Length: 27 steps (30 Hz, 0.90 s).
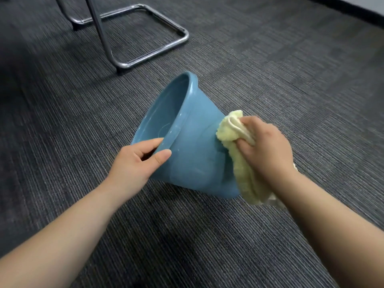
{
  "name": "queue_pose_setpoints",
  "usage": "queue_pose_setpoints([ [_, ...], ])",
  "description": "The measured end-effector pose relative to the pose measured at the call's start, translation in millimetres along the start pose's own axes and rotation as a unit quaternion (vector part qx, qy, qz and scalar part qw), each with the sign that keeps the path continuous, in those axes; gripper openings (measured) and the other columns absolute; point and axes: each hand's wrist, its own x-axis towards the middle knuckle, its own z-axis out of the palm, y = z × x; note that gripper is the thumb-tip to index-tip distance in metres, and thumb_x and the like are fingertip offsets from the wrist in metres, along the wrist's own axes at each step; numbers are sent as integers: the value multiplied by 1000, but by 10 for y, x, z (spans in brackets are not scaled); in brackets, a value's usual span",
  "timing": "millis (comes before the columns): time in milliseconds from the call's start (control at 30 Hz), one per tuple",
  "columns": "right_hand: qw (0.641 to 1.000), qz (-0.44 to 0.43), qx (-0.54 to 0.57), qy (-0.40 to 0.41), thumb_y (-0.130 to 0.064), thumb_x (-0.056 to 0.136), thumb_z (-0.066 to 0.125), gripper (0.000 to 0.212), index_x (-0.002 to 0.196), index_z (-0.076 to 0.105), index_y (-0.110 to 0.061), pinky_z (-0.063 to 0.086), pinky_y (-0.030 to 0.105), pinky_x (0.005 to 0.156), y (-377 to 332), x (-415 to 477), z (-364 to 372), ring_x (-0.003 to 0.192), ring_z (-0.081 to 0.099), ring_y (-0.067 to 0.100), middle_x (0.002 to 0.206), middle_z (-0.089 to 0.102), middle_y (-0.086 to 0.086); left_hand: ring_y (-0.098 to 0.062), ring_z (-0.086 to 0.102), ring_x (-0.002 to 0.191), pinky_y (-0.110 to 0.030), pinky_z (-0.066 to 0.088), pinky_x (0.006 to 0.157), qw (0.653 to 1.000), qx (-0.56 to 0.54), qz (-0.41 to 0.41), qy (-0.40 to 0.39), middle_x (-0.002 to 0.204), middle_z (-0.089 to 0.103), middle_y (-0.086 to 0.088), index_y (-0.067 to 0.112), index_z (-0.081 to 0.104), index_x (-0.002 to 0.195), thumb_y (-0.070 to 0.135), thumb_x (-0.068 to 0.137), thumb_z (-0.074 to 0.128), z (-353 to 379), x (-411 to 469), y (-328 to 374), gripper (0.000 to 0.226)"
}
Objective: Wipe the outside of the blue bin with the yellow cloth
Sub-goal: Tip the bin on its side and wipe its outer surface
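From the head view, the round blue plastic bin is tipped on its side on the grey carpet; its rim is pinched by the left hand; the soft yellow cloth is gripped by the right hand and pressed near the bin's bottom; wiping is under way, and most of the outside is probably left.

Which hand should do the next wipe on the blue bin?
The right hand: it grips the yellow cloth against the blue bin, on its outer wall; the left hand holds the rim.
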Motion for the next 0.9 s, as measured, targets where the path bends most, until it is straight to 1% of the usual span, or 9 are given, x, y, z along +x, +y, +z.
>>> queue_pose_setpoints([
  [133, 997, -71, 35, 0, -18, 72, 63, 31, 102, 56, -13, 41, 36, 65, -157, -245, 96, 86, 54, 33, 97, 65, 8, 21, 56, 76, 2, 39, 67, 1000, -5, -4, 19, 69, 61, 42, 50, 61, 72, 8, 79, 58, -1, 20, -25, 43],
  [267, 987, -158, 24, -25, -26, 66, 51, 32, 94, 59, -14, 46, 32, 56, -281, -330, 111, 72, 60, 29, 93, 70, 2, 17, 58, 81, -1, 42, 68, 999, -27, -17, 25, 74, 63, 39, 46, 63, 78, 12, 80, 57, -30, 56, -33, 34],
  [333, 992, -120, 22, -20, -20, 70, 57, 30, 99, 58, -13, 46, 35, 61, -182, -265, 127, 80, 59, 31, 96, 68, 5, 15, 59, 82, -3, 43, 70, 999, -35, -22, 21, 76, 65, 38, 48, 64, 77, 15, 79, 57, -31, 59, -41, 33],
  [400, 999, -36, 29, -26, -19, 77, 57, 31, 107, 53, -16, 44, 39, 70, -26, -177, 148, 92, 54, 32, 102, 64, 7, 13, 60, 82, -4, 44, 70, 998, -46, -29, 20, 78, 66, 35, 47, 66, 76, 17, 79, 57, -41, 53, -59, 31],
  [500, 999, 22, 24, -27, -21, 79, 55, 29, 107, 50, -17, 42, 40, 72, 77, -169, 152, 94, 53, 32, 103, 62, 8, 14, 60, 80, -3, 44, 68, 998, -44, -28, 26, 76, 66, 35, 46, 66, 76, 15, 80, 56, -49, 33, -85, 32],
  [633, 995, -85, 30, -36, -17, 70, 64, 34, 102, 56, -10, 46, 35, 64, -153, -382, 207, 84, 58, 32, 102, 65, 10, 15, 60, 79, -2, 43, 67, 998, -40, -28, 43, 75, 66, 36, 46, 64, 78, 14, 82, 55, -52, 46, -102, 33],
  [733, 983, -174, 3, -63, -23, 62, 60, 36, 96, 62, -10, 50, 27, 54, -271, -468, 224, 69, 64, 26, 98, 70, 6, 14, 60, 78, -3, 44, 66, 997, -48, -35, 49, 75, 66, 35, 44, 64, 80, 15, 83, 54, -54, 64, -113, 31],
  [833, 983, -174, -12, -63, -28, 67, 46, 39, 98, 62, -9, 51, 28, 56, -143, -424, 237, 70, 64, 26, 101, 70, 7, 13, 61, 78, -4, 45, 67, 997, -53, -40, 48, 75, 67, 34, 43, 64, 80, 14, 83, 54, -70, 69, -129, 30],
  [900, 992, -114, -16, -48, -25, 71, 49, 38, 104, 58, -8, 46, 30, 63, 14, -388, 270, 81, 61, 30, 105, 67, 10, 14, 60, 75, -4, 45, 65, 996, -53, -43, 58, 72, 66, 34, 40, 64, 80, 13, 83, 53, -93, 70, -147, 30],
])
